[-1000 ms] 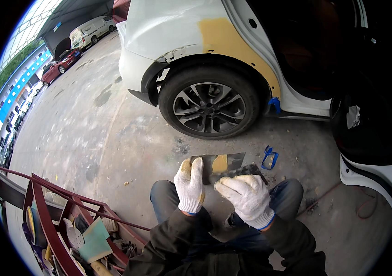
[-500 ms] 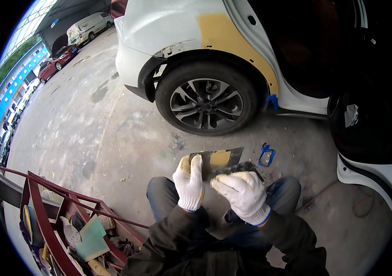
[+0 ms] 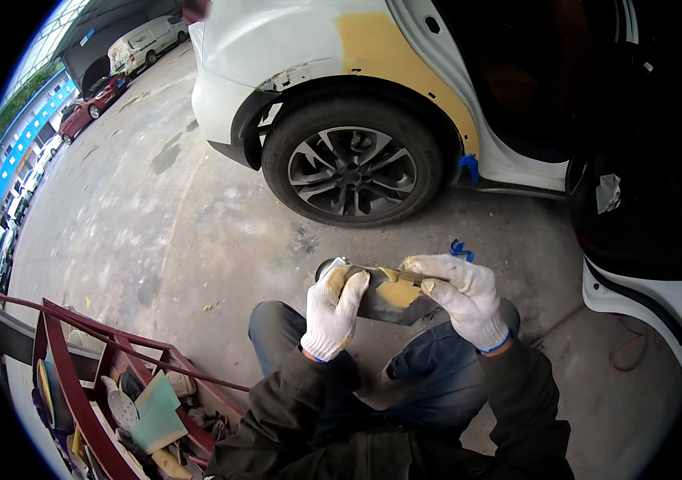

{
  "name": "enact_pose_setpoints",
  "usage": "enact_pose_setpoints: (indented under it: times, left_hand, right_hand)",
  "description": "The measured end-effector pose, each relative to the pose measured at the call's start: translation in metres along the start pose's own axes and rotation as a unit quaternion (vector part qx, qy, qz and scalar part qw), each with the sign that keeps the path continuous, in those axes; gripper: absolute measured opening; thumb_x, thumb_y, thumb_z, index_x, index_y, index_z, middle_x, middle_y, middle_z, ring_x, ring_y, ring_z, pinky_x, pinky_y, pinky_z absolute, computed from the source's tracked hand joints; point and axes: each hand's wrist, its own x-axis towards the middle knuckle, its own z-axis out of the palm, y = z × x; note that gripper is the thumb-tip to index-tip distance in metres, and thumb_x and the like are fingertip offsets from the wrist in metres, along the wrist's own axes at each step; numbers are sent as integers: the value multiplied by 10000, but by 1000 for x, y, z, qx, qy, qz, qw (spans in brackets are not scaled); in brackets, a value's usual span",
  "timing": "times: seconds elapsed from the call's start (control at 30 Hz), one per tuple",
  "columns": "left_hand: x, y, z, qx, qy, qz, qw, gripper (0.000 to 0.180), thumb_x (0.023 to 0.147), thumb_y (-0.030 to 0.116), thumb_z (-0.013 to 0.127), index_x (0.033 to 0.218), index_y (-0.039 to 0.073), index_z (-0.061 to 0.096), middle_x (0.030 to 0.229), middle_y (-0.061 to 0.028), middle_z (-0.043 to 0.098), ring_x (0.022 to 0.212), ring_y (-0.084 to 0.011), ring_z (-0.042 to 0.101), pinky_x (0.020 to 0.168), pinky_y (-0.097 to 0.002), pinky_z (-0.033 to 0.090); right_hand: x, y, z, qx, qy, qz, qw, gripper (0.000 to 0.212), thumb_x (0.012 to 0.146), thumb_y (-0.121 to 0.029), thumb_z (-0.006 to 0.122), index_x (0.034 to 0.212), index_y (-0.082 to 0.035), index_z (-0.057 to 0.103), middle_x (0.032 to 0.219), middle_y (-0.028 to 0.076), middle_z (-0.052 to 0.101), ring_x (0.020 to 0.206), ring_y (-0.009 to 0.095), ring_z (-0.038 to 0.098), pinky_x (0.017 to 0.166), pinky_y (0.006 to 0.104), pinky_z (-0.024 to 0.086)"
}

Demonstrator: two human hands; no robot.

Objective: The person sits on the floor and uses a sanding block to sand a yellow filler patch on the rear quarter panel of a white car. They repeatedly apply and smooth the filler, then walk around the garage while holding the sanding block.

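Note:
My left hand (image 3: pixel 331 312), in a white knit glove with yellow stains, is closed on the edge of a dark flat mixing plate (image 3: pixel 375 306) above my knees. A patch of yellow filler paste (image 3: pixel 399 294) lies on the plate. My gloved right hand (image 3: pixel 469 294) grips a thin putty knife (image 3: pixel 410 276), seen nearly edge-on, with yellow paste by its left end. The knife is over the plate's far edge; whether they touch I cannot tell. A round, pale-rimmed thing (image 3: pixel 325 268) shows beyond my left fingers, partly hidden.
Ahead stands a white car (image 3: pixel 277 40) with a yellow-filled panel (image 3: pixel 381 52) above its rear wheel (image 3: pixel 353 172). Its open door (image 3: pixel 645 304) is at right. A blue object (image 3: pixel 459 250) lies beyond my right hand. At lower left, a red metal rack (image 3: pixel 85 384) holds scrapers and pads.
My right hand has moved up and right, bringing the putty knife across the plate. The plate has tilted and come nearer my body, and the paste patch has spread in shape.

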Motion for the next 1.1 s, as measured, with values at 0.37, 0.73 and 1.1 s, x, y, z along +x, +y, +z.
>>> enact_pose_setpoints:
  times: [0.37,0.73,1.1]
  left_hand:
    - [0,3,6,-103,138,-45,984,203,960,123,620,996,-73,659,808,-77,666,756,-95,539,700,-261,461]
    - [-3,9,11,-120,202,-43,971,186,969,107,605,1007,-68,657,806,-109,686,753,-90,568,693,-260,471]
    - [3,11,17,-113,200,-11,973,168,968,91,611,1006,-66,655,829,-84,689,768,-86,562,706,-247,467]
  right_hand:
    - [-5,7,29,-529,81,-316,783,322,738,-103,706,1051,-164,750,1079,-33,675,961,164,626,802,311,486]
    - [-10,14,46,-482,22,-341,807,347,705,-86,755,1038,-182,757,1022,-36,672,907,194,634,761,329,503]
    - [-5,15,50,-459,97,-256,845,316,713,-81,736,1018,-162,756,1049,-19,660,911,194,625,773,333,505]
